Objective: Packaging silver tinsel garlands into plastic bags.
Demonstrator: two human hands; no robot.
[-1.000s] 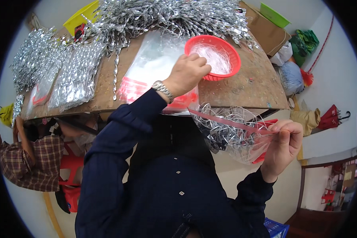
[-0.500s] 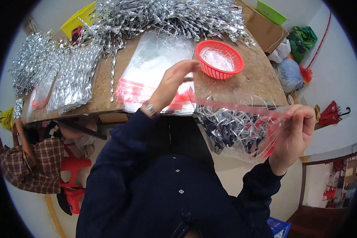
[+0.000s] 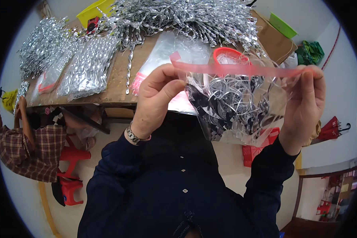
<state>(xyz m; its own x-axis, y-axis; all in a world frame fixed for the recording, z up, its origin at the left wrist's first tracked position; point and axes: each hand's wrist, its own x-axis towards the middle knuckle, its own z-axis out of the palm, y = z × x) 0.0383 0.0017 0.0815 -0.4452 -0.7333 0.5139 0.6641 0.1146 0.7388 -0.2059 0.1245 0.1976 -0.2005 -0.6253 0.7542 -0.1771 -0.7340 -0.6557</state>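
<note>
My left hand (image 3: 156, 99) was closed on the bag (image 3: 234, 105) near its top left corner, thumb toward me and fingers curled behind. My right hand (image 3: 307, 107) was clamped on the opposite top corner, thumb pressed over the end of the pink strip (image 3: 242, 70). The bag hung between my two hands, its strip drawn nearly straight from one to the other, with a short end sticking up just past my left fingers. Through the clear film, below my fingertips, I saw tangled silver and black ribbons (image 3: 234, 97).

Beyond the bag, between my hands, stood the red basket (image 3: 231, 51), partly hidden. A stack (image 3: 178, 49) of clear bags lay on the table (image 3: 117, 94), just past my left hand, and the big silver pile (image 3: 178, 20) was farther off. Left of that hand lay a single twisted strand (image 3: 129, 73), then a filled packet (image 3: 87, 67). Well to its left sat a person (image 3: 39, 150) in a checked shirt.
</note>
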